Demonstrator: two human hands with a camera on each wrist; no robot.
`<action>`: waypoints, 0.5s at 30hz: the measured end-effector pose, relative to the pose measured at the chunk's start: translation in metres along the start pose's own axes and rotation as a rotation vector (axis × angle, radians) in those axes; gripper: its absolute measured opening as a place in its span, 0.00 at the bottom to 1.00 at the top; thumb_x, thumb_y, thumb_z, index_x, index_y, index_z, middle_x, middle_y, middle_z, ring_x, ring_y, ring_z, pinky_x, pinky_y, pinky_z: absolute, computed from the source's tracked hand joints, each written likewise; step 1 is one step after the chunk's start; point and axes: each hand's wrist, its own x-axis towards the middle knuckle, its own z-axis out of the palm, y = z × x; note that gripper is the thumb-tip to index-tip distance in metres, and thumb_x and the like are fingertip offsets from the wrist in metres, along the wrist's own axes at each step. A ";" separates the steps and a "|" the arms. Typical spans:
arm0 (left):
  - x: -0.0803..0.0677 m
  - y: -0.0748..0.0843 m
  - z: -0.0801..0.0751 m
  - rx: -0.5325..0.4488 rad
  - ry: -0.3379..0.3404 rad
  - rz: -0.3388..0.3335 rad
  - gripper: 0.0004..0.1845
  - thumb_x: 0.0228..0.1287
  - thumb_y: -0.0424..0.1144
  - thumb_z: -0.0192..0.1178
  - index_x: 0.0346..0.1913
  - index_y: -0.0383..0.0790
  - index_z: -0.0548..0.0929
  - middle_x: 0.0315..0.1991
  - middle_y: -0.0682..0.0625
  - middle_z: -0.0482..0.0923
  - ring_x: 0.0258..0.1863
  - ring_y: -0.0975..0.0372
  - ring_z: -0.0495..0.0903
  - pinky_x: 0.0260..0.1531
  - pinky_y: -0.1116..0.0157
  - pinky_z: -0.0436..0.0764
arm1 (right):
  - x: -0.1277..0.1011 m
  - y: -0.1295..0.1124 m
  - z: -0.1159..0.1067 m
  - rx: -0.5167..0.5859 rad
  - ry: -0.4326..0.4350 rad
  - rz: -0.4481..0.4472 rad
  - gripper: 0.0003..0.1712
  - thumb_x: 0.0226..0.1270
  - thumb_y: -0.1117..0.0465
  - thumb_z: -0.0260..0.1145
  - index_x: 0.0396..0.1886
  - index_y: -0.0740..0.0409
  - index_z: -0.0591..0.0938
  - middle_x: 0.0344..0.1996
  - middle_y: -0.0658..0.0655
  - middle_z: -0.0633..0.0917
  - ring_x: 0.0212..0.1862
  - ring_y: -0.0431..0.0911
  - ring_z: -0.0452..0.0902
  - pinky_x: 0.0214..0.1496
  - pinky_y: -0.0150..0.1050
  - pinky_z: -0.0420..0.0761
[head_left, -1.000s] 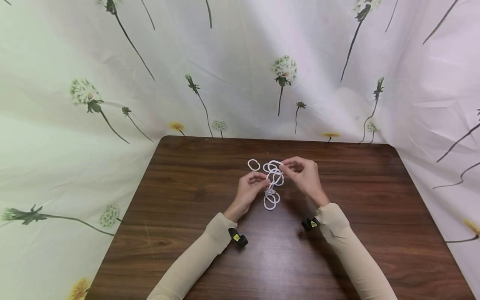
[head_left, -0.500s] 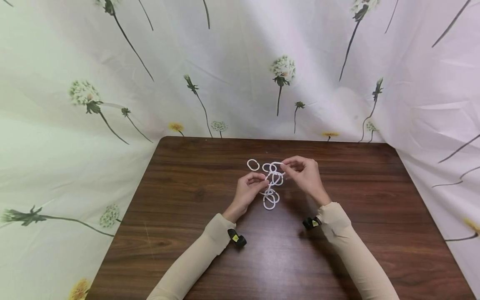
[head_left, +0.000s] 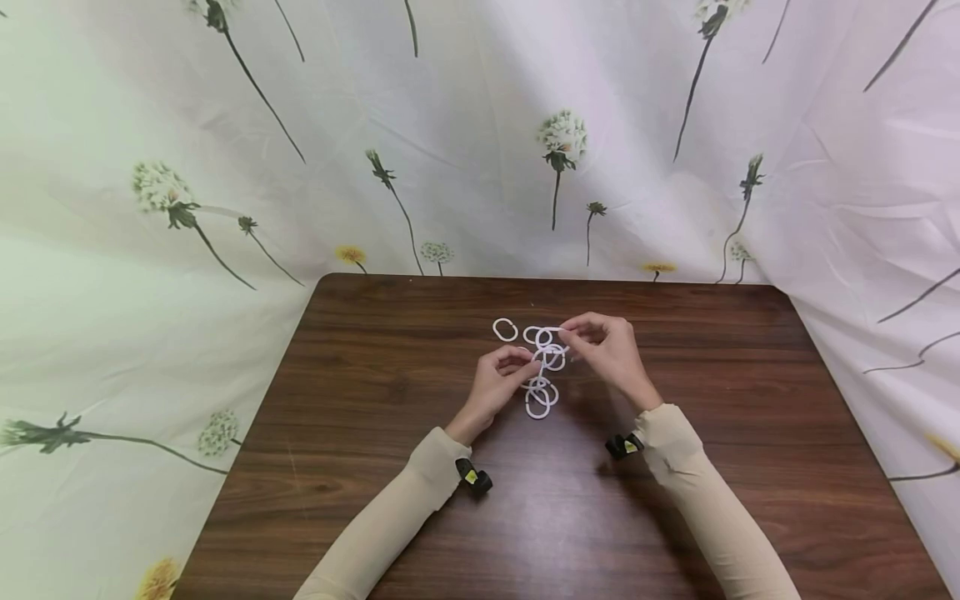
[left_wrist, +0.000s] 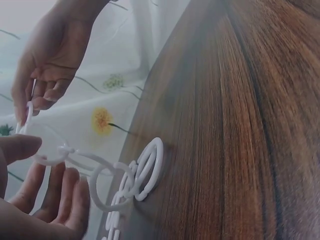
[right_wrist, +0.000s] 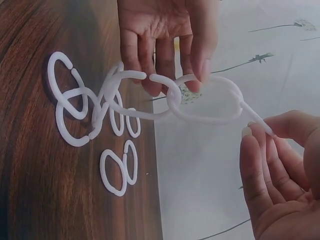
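Several white plastic links with small gaps are hooked into a chain. In the right wrist view, my left hand [right_wrist: 160,37] pinches a chain link [right_wrist: 207,120] between thumb and fingers. My right hand [right_wrist: 285,180] pinches the end link [right_wrist: 256,118], which is hooked through that same link. Past the left hand the chain runs on down to the wooden table, where more hooked links [right_wrist: 59,117] lie. In the head view, the left hand [head_left: 495,385] is over the middle of the pile and the right hand [head_left: 611,352] at its far right side.
A separate white link [head_left: 496,334] lies on the wooden table [head_left: 390,400], beyond the left hand. A white flower-printed curtain [head_left: 465,167] hangs behind the table and at its sides. Each wrist carries a black band [head_left: 474,478].
Both hands stay almost in place. The end link in the right hand has tilted flatter and come slightly lower. The separate link and the lower part of the chain lie as before.
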 end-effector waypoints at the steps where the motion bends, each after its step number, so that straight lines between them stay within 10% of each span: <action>1: 0.000 -0.001 0.000 0.011 0.003 0.009 0.16 0.60 0.33 0.69 0.47 0.25 0.81 0.48 0.32 0.82 0.38 0.68 0.82 0.41 0.75 0.83 | 0.000 0.000 0.000 -0.004 -0.002 0.002 0.09 0.63 0.66 0.70 0.39 0.69 0.85 0.31 0.70 0.88 0.21 0.36 0.84 0.25 0.39 0.88; 15: 0.001 0.006 0.000 -0.038 0.012 0.057 0.16 0.60 0.35 0.69 0.48 0.29 0.82 0.43 0.36 0.84 0.36 0.67 0.83 0.43 0.69 0.86 | 0.005 0.031 0.007 -0.031 -0.025 0.019 0.10 0.63 0.61 0.71 0.39 0.63 0.87 0.32 0.71 0.88 0.23 0.37 0.84 0.26 0.39 0.88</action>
